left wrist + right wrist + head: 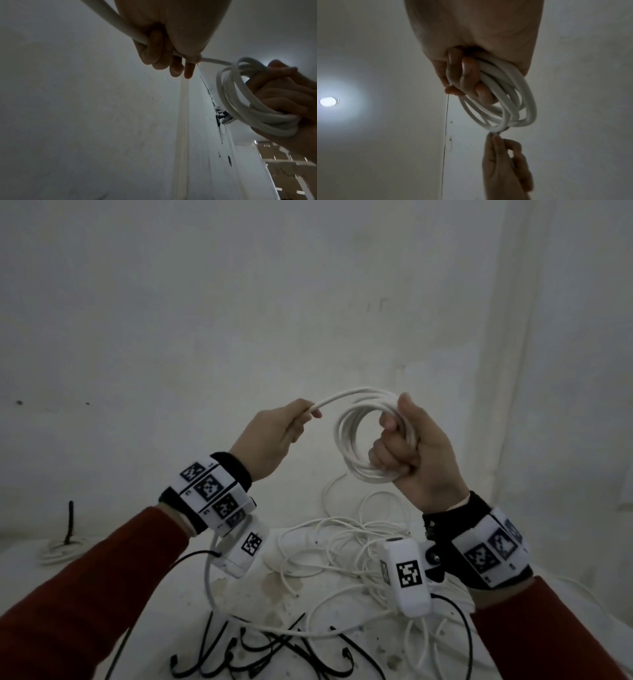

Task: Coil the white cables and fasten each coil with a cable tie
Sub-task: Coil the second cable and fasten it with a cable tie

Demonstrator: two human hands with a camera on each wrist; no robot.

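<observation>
Fingers (387,455) curled round white coil (346,440), both hands gripping.

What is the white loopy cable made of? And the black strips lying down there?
The white cable looks like smooth, matte plastic or rubbery sheathing: it bends into round loops in the right hand without kinking. What is inside it cannot be seen. The black strips, probably cable ties, look like thin, stiff plastic, since they lie in springy curves.
</observation>
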